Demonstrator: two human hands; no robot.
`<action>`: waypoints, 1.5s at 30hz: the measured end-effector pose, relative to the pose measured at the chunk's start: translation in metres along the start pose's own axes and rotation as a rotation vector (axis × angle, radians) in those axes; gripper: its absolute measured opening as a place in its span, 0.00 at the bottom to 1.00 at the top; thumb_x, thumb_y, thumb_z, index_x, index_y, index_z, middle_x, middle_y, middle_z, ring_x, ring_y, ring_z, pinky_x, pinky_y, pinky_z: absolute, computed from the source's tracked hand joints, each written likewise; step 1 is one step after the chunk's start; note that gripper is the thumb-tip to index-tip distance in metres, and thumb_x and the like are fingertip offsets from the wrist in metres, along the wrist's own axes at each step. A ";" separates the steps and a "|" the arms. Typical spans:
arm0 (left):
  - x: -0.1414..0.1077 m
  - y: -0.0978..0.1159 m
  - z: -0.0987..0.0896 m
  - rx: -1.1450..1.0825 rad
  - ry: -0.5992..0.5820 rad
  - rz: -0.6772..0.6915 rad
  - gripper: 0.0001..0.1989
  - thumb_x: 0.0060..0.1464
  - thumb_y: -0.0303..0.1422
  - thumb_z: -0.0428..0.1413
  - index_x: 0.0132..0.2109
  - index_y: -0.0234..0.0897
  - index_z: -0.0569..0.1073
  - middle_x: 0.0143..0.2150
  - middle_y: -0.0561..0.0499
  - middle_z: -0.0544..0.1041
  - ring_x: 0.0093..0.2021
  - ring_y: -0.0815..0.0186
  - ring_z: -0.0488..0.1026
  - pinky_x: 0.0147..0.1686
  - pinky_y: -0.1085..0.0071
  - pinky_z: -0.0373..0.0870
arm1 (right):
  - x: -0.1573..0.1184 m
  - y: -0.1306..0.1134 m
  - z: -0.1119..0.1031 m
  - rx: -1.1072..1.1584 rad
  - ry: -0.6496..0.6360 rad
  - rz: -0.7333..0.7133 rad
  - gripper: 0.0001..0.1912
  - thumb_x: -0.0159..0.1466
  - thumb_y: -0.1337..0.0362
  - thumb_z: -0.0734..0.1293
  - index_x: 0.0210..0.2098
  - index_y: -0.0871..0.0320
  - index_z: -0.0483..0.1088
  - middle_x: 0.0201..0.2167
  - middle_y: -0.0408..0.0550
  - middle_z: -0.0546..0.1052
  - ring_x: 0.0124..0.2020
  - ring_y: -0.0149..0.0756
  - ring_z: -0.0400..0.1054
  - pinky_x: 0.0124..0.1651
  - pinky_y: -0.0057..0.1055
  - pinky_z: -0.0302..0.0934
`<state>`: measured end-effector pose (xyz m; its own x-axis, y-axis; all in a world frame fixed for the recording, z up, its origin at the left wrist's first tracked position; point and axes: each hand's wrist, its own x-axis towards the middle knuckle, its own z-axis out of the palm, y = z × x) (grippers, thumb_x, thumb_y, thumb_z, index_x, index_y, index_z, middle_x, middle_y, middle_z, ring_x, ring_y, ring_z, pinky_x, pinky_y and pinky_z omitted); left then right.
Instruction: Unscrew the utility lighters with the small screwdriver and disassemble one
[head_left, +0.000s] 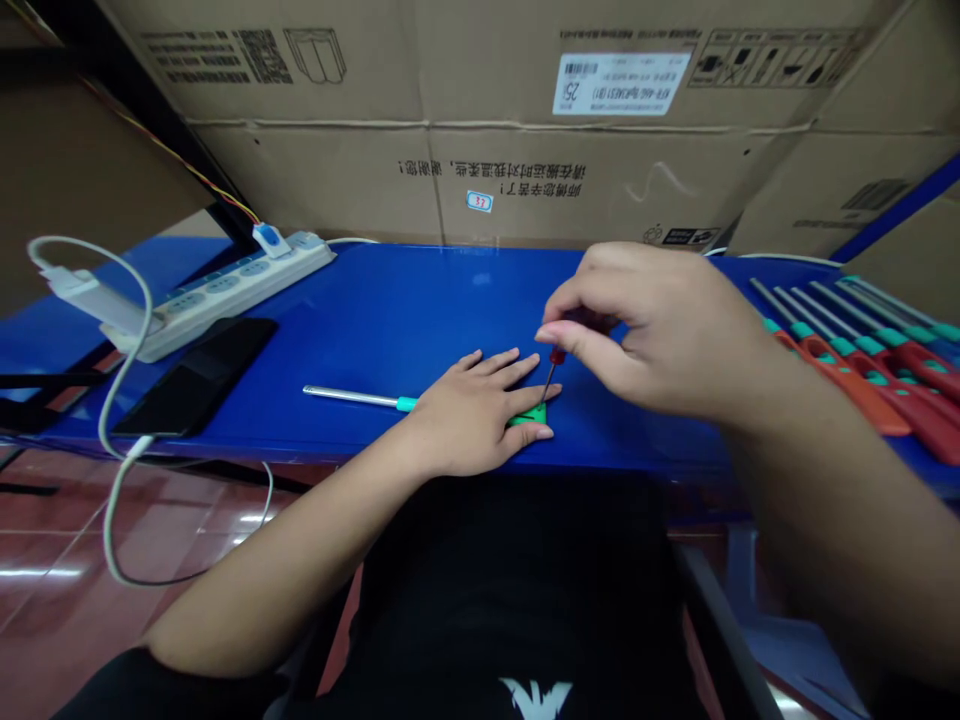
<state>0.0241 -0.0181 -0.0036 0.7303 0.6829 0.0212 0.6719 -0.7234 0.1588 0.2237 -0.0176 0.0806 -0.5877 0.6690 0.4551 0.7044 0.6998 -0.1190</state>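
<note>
My left hand point(480, 412) lies flat with spread fingers over a green-handled tool point(534, 413), pressing it on the blue table. The tool's thin metal rod point(349, 396) sticks out to the left, past a teal collar. My right hand point(637, 320) is closed round a small screwdriver point(556, 362) with a red handle. Its dark shaft points down, and the tip meets the green handle between my left thumb and index finger. Most of the green handle is hidden under my left hand.
Several metal rods with red and orange handles point(862, 390) lie at the right. At the left are a white power strip point(225, 290), a black phone point(199, 378) and a looping white cable point(112, 500). A large cardboard box point(360, 190) stands behind the blue table point(420, 300).
</note>
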 end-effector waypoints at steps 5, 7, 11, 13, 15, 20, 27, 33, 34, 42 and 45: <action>0.003 0.002 -0.002 -0.012 -0.025 -0.019 0.30 0.66 0.55 0.39 0.69 0.53 0.61 0.74 0.48 0.54 0.73 0.49 0.50 0.69 0.43 0.47 | 0.022 -0.007 -0.011 -0.481 -0.420 0.125 0.24 0.69 0.47 0.59 0.28 0.58 0.73 0.24 0.53 0.74 0.29 0.47 0.71 0.32 0.38 0.57; 0.006 0.003 -0.002 -0.011 -0.021 -0.035 0.30 0.65 0.56 0.39 0.68 0.54 0.62 0.74 0.48 0.54 0.73 0.50 0.50 0.68 0.44 0.48 | 0.026 -0.003 -0.013 -0.450 -0.454 0.059 0.20 0.71 0.52 0.55 0.38 0.58 0.73 0.30 0.54 0.77 0.30 0.46 0.71 0.30 0.36 0.54; 0.014 0.002 -0.002 0.004 -0.005 -0.090 0.31 0.65 0.56 0.37 0.69 0.52 0.61 0.75 0.47 0.51 0.74 0.51 0.46 0.69 0.43 0.43 | 0.031 0.019 -0.022 -0.144 -0.588 -0.016 0.22 0.61 0.64 0.63 0.55 0.57 0.63 0.41 0.51 0.78 0.29 0.36 0.69 0.29 0.31 0.56; 0.020 0.000 -0.003 0.000 -0.033 -0.103 0.33 0.65 0.56 0.36 0.70 0.48 0.59 0.75 0.45 0.49 0.75 0.51 0.44 0.70 0.43 0.41 | 0.034 0.029 -0.025 -0.050 -0.637 -0.047 0.23 0.59 0.67 0.64 0.55 0.56 0.64 0.42 0.50 0.78 0.30 0.35 0.69 0.31 0.30 0.57; 0.028 -0.003 -0.006 -0.008 -0.076 -0.090 0.36 0.65 0.57 0.35 0.71 0.44 0.56 0.75 0.44 0.48 0.75 0.51 0.43 0.70 0.43 0.41 | 0.039 0.032 -0.024 -0.014 -0.608 -0.117 0.21 0.61 0.66 0.62 0.54 0.55 0.66 0.43 0.50 0.77 0.34 0.36 0.70 0.34 0.31 0.57; 0.052 -0.010 -0.012 -0.005 -0.170 -0.055 0.39 0.64 0.57 0.37 0.73 0.38 0.51 0.76 0.42 0.44 0.75 0.51 0.39 0.70 0.43 0.38 | 0.048 0.023 -0.013 -0.317 -0.565 -0.096 0.14 0.68 0.60 0.57 0.45 0.55 0.72 0.32 0.50 0.77 0.28 0.37 0.67 0.29 0.31 0.49; 0.056 -0.009 -0.006 0.011 -0.086 -0.028 0.37 0.65 0.56 0.37 0.71 0.38 0.55 0.75 0.40 0.49 0.75 0.50 0.45 0.70 0.44 0.40 | 0.051 0.031 -0.017 -0.264 -0.623 -0.030 0.16 0.63 0.63 0.65 0.50 0.56 0.69 0.44 0.51 0.77 0.30 0.35 0.67 0.29 0.30 0.52; 0.055 -0.010 -0.002 0.009 -0.080 -0.021 0.37 0.66 0.56 0.36 0.71 0.37 0.57 0.74 0.40 0.53 0.74 0.49 0.47 0.70 0.42 0.39 | 0.050 0.030 -0.016 -0.375 -0.599 -0.086 0.11 0.66 0.58 0.62 0.36 0.57 0.74 0.26 0.48 0.74 0.25 0.35 0.63 0.27 0.31 0.46; 0.056 -0.010 -0.002 0.010 -0.080 -0.020 0.37 0.66 0.55 0.36 0.71 0.36 0.57 0.74 0.40 0.53 0.74 0.49 0.47 0.70 0.42 0.39 | 0.049 0.030 -0.016 -0.389 -0.583 -0.064 0.13 0.66 0.56 0.62 0.37 0.57 0.74 0.26 0.49 0.74 0.25 0.36 0.63 0.27 0.31 0.46; 0.057 -0.008 -0.005 0.022 -0.117 -0.032 0.39 0.65 0.57 0.35 0.72 0.38 0.53 0.75 0.42 0.48 0.75 0.51 0.44 0.70 0.43 0.37 | 0.046 0.043 -0.024 -0.337 -0.681 -0.051 0.08 0.63 0.61 0.66 0.41 0.54 0.73 0.32 0.46 0.77 0.27 0.34 0.66 0.29 0.30 0.51; 0.057 -0.008 -0.005 0.021 -0.110 -0.030 0.38 0.65 0.56 0.35 0.72 0.38 0.54 0.75 0.41 0.49 0.75 0.50 0.45 0.70 0.43 0.38 | 0.047 0.037 -0.023 -0.540 -0.654 -0.004 0.19 0.67 0.49 0.62 0.35 0.57 0.75 0.25 0.50 0.75 0.26 0.39 0.67 0.29 0.33 0.50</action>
<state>0.0597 0.0267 0.0014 0.7180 0.6900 -0.0916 0.6954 -0.7054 0.1373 0.2315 0.0343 0.1173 -0.5851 0.7934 -0.1676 0.6975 0.5978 0.3950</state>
